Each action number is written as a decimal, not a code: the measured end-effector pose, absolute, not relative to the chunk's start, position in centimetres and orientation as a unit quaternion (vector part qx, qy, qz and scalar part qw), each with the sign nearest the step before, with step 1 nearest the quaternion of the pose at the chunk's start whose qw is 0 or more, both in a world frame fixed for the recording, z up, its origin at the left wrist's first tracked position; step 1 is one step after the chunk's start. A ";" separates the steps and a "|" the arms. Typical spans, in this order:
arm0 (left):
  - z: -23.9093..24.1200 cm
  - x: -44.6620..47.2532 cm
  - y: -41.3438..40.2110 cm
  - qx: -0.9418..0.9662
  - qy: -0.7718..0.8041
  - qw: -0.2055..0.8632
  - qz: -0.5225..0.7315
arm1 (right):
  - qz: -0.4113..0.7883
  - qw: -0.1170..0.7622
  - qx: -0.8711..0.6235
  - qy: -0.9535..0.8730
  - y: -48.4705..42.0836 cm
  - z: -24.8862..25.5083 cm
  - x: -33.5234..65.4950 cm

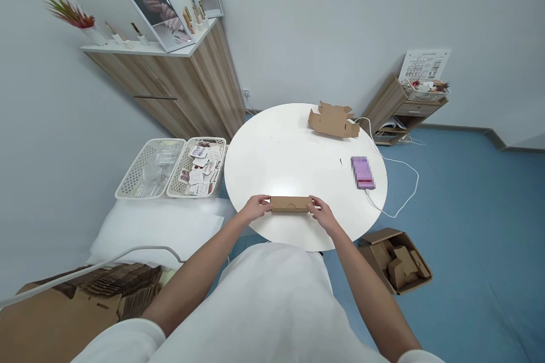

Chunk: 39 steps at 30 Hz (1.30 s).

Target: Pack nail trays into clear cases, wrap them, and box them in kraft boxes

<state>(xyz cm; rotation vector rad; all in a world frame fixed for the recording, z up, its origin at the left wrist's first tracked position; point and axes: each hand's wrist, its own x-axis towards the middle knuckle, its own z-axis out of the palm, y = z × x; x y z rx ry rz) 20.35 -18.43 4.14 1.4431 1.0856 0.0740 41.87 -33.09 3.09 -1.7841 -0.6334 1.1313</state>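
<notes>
A long, narrow brown cardboard box (289, 204) is held over the near part of the round white table (272, 153), its long side facing me. My left hand (256, 207) grips the left end, fingers and thumb closed on it. At the opposite end my right hand (322, 214) has its fingers wrapped round the corner. A curved tab or notch shows in the middle of the box's side. An unfolded cardboard box blank (334, 120) lies at the far edge of the table, apart from both hands.
A phone-like purple item (363, 173) with a white cable lies on the table's right. An open carton (395, 261) holding cardboard pieces stands on the floor at right. At left are a basket of cards (200, 167), a basket of clear packaging (149, 170) and flat cardboard stacks (123, 289).
</notes>
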 end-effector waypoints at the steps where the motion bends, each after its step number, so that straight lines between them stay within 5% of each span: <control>1: 4.1 20.4 -18.5 0.623 0.472 0.622 0.034 | 0.460 0.453 -0.722 -0.249 -33.1 3.0 41.8; 12: 2.5 20.7 -20.4 0.675 0.419 0.586 0.162 | 0.405 0.530 -0.694 -0.271 -34.5 1.3 40.5; 18: 0.7 21.2 -23.0 0.647 0.430 0.615 0.133 | 0.352 0.499 -0.748 -0.260 -36.2 -0.5 39.3; 30: -1.6 21.5 -23.1 0.703 0.510 0.494 0.037 | 0.379 0.383 -0.818 -0.200 -36.6 -0.2 39.5; 39: -1.4 21.6 -23.6 0.710 0.468 0.523 0.055 | 0.425 0.472 -0.757 -0.155 -35.8 -1.1 38.7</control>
